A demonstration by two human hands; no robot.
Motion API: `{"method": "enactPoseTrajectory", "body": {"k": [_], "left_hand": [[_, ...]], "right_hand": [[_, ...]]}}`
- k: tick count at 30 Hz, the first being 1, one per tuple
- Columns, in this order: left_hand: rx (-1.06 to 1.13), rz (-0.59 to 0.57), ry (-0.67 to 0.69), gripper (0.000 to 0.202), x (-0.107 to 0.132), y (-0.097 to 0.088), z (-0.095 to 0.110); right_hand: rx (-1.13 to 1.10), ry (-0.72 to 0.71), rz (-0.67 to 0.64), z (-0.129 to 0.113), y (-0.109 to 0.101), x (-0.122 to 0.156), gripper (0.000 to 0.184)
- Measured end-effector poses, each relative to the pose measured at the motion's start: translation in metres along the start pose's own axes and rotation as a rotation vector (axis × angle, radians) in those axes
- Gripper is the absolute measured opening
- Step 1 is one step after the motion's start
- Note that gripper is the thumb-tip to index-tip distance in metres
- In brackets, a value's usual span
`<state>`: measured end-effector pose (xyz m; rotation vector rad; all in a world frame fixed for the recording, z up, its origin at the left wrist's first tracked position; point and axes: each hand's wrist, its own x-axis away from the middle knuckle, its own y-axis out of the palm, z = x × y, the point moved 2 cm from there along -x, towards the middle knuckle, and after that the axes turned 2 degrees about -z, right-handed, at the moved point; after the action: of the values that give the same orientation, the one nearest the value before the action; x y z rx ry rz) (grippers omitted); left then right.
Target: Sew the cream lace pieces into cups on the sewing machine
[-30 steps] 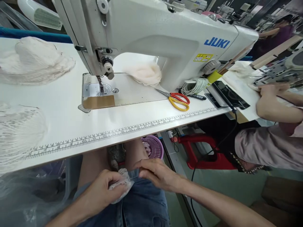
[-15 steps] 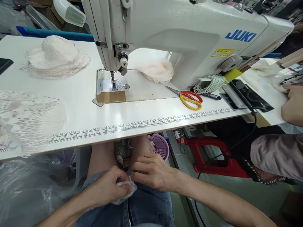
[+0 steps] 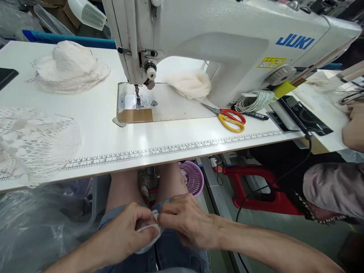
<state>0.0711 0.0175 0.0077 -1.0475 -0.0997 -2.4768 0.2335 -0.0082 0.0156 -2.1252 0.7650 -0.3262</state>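
Over my lap, my left hand (image 3: 131,229) is closed around a small piece of white fabric (image 3: 150,237), pinched between thumb and fingers. My right hand (image 3: 186,222) meets it from the right, its fingers curled and pressed at the fabric's edge. Its fingertips are partly hidden. Beyond my hands, on the white table, stands a JUKI sewing machine (image 3: 222,41) with its needle and presser foot (image 3: 138,99) over the metal plate. Scissors (image 3: 229,118) with red and yellow handles lie at the right of the machine bed.
Pale fabric pieces (image 3: 71,68) are stacked at the back left, with white lace (image 3: 42,140) in front. A cream piece (image 3: 193,84) lies under the machine arm. Below the table are a purple basket (image 3: 195,178) and a red stool (image 3: 241,189). A person's sleeve (image 3: 332,189) shows at right.
My right hand has come slightly lower and its fingers have curled more around the fabric's edge. The fabric has turned a little in my left hand. The view has shifted slightly.
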Motion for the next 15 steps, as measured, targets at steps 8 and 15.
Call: {"method": "enactPoseTrajectory", "body": {"k": [8,15], "left_hand": [[-0.026,0.142,0.077,0.03,0.005,-0.008,0.016],[0.032,0.156,0.086,0.032,-0.02,0.001,0.005]], "right_hand": [[-0.037,0.285,0.256,0.041,0.01,0.038,0.015],[-0.227,0.152,0.4,0.012,-0.015,0.021,0.015]]}}
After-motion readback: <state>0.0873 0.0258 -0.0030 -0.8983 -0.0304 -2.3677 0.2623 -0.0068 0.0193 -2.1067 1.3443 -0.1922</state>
